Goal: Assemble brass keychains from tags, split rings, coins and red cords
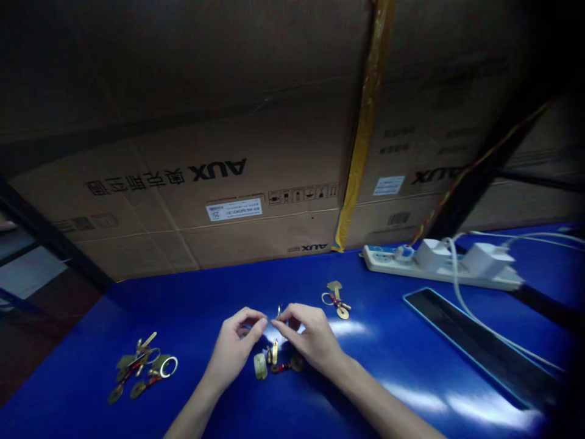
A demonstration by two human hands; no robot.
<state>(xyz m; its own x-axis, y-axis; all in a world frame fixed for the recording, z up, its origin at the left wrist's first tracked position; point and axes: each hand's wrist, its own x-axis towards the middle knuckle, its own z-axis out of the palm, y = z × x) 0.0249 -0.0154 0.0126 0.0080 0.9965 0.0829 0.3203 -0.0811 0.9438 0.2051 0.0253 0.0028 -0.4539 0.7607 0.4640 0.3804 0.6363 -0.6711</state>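
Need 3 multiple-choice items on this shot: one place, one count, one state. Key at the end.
1. Where is the power strip?
A) Under the right hand
B) At the far edge of the blue table, by the cardboard cartons
C) Left of both hands

2. How many white charger blocks are on the strip?
A) One
B) Three
C) Two

3. What is the right hand doing?
A) Pinching a small metal piece
B) Lying flat
C) Gripping a cable

Key:
1 B: the strip lies along the far edge.
2 C: two blocks stand on it.
3 A: the piece shows at its fingertips.
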